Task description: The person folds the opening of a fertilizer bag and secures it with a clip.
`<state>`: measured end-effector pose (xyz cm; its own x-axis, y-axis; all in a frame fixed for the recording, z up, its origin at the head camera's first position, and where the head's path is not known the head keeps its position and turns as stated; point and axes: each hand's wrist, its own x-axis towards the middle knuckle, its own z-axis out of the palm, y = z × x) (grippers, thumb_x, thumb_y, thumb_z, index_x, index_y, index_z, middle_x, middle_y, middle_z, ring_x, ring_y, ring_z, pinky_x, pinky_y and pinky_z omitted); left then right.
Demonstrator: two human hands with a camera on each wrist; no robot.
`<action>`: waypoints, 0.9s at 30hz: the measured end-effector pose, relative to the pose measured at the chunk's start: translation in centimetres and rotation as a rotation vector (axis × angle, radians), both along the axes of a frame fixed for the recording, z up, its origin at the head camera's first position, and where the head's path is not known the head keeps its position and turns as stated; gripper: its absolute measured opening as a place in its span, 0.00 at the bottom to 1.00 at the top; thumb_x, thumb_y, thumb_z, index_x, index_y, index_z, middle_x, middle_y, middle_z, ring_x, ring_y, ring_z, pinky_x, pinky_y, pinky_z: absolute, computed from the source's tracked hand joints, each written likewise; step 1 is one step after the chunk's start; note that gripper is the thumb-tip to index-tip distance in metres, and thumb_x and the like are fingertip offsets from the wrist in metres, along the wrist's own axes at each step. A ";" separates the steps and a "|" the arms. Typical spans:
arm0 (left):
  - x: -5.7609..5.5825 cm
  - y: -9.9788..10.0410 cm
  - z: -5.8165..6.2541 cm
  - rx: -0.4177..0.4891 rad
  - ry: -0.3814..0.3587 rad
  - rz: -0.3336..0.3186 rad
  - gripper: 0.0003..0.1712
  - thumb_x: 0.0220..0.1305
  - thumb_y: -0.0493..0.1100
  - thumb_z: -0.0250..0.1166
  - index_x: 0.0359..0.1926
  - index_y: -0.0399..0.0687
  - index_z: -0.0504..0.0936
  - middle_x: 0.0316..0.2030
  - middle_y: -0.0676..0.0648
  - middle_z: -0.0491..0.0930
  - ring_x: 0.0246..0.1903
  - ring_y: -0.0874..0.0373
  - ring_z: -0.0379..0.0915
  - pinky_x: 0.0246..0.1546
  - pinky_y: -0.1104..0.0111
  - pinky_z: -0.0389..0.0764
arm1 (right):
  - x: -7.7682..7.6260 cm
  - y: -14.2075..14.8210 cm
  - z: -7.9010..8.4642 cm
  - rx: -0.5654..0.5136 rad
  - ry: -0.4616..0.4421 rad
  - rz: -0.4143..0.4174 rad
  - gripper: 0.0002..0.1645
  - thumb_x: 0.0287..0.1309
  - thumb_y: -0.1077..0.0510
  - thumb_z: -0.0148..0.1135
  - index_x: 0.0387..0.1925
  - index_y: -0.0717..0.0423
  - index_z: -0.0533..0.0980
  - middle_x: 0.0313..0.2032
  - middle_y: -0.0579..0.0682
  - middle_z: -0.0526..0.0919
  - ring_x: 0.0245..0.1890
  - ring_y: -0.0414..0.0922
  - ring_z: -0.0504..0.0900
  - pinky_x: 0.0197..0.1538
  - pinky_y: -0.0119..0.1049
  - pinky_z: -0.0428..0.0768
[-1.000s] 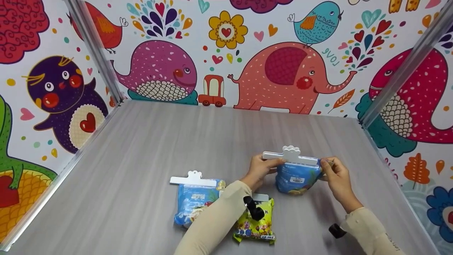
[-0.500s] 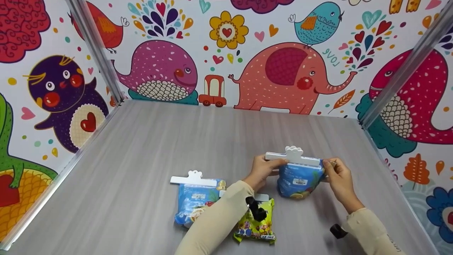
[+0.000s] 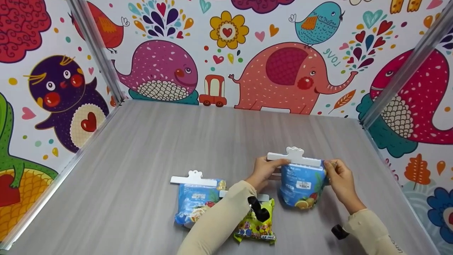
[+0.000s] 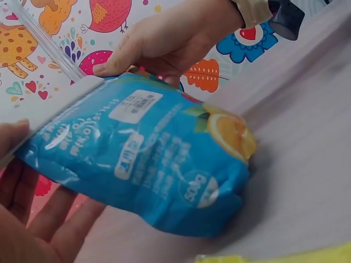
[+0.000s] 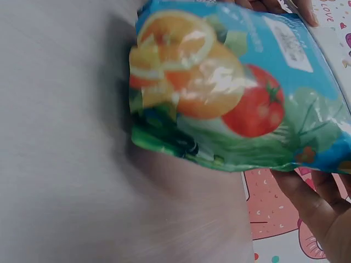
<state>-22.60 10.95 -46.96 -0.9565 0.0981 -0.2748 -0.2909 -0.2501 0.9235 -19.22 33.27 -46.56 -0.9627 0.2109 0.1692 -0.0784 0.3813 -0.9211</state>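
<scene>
Both hands hold a blue bag (image 3: 302, 186), printed with fruit and vegetables, by its top edge, where a white sealing clip (image 3: 294, 157) lies across. My left hand (image 3: 263, 171) pinches the top left, its thumb on the clip and the other fingers behind. At the top right corner, my right hand (image 3: 341, 180) pinches the bag. Its lower end shows oranges in the left wrist view; in the right wrist view the bag (image 5: 219, 93) shows a tomato too. A shadow lies beside it on the table. I cannot tell whether its bottom touches the surface.
Another blue bag (image 3: 193, 202) with a white clip (image 3: 194, 180) lies to the left, partly behind the left sleeve (image 3: 219, 219). Nearer the front lies a yellow-green packet (image 3: 254, 226) with a white clip. Printed panels and metal posts (image 3: 101, 53) bound the grey table (image 3: 141, 148).
The held bag has shifted slightly right, and its lower end has swung down, so more of its printed face shows. Both hands have moved a little right with it.
</scene>
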 end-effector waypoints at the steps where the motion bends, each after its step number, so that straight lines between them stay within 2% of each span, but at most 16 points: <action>1: 0.0 0.1 -0.1 0.000 -0.013 0.002 0.14 0.51 0.42 0.78 0.37 0.42 0.86 0.30 0.44 0.87 0.32 0.48 0.86 0.30 0.58 0.85 | 0.0 0.0 -0.1 0.002 -0.005 -0.004 0.18 0.74 0.52 0.53 0.41 0.68 0.71 0.23 0.45 0.69 0.24 0.38 0.71 0.24 0.31 0.77; 8: 0.3 0.6 -0.7 0.018 -0.076 0.008 0.14 0.50 0.42 0.78 0.37 0.42 0.86 0.32 0.41 0.87 0.32 0.45 0.86 0.28 0.58 0.85 | 0.0 0.3 -0.8 0.022 -0.059 -0.022 0.18 0.74 0.53 0.52 0.40 0.68 0.71 0.22 0.44 0.69 0.21 0.37 0.71 0.22 0.31 0.75; 14: 0.4 0.8 -0.7 0.032 -0.113 0.016 0.14 0.49 0.42 0.78 0.36 0.42 0.85 0.32 0.41 0.87 0.32 0.45 0.86 0.27 0.57 0.85 | -0.2 0.6 -0.9 0.039 -0.096 -0.023 0.17 0.75 0.53 0.52 0.40 0.68 0.71 0.22 0.45 0.71 0.21 0.37 0.73 0.23 0.31 0.76; 22: 1.0 1.0 -0.8 0.046 -0.144 0.034 0.14 0.49 0.42 0.78 0.35 0.42 0.85 0.29 0.42 0.86 0.30 0.47 0.86 0.20 0.63 0.83 | 0.3 0.5 -1.0 0.075 -0.063 -0.019 0.19 0.74 0.52 0.53 0.38 0.68 0.72 0.21 0.46 0.71 0.18 0.37 0.72 0.21 0.31 0.74; 27: 1.5 1.1 -0.9 0.056 -0.155 0.038 0.13 0.51 0.42 0.77 0.35 0.42 0.84 0.28 0.42 0.86 0.25 0.50 0.85 0.18 0.65 0.82 | 0.4 0.7 -1.0 0.086 -0.081 -0.012 0.19 0.74 0.52 0.53 0.38 0.68 0.72 0.21 0.45 0.70 0.19 0.37 0.71 0.21 0.31 0.72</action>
